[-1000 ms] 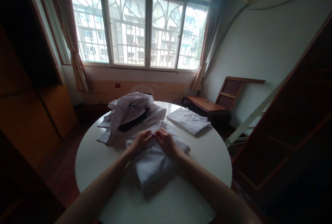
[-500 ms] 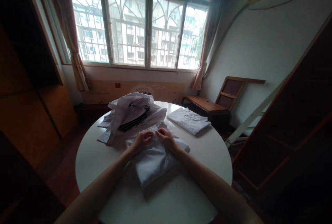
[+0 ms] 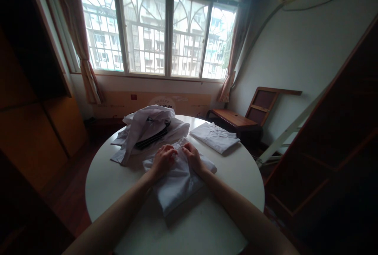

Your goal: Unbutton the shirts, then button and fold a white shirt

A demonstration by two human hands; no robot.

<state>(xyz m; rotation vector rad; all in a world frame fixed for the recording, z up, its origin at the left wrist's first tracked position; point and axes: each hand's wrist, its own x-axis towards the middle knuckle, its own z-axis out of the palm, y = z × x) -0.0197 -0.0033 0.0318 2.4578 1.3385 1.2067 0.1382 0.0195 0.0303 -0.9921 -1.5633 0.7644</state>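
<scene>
A folded white shirt (image 3: 177, 186) lies in front of me on the round white table (image 3: 224, 180). My left hand (image 3: 163, 160) rests on its far end with the fingers curled over the collar area. Right beside it, my right hand (image 3: 192, 156) grips the same end of the cloth, and the two hands nearly touch. Behind them is a loose pile of white garments (image 3: 147, 129) with dark hangers in it. A second folded white shirt (image 3: 215, 137) lies at the back right of the table.
A wooden bench (image 3: 236, 121) and a leaning wooden frame (image 3: 262, 103) stand beyond the table on the right. Dark wooden cabinets (image 3: 32, 121) line the left side. Barred windows with curtains fill the far wall. A slanted wooden structure (image 3: 333, 145) rises at the right.
Both hands have shifted slightly toward me and pressed down on the shirt's far end, with the fingers curling more over the cloth. The shirt stays in place.
</scene>
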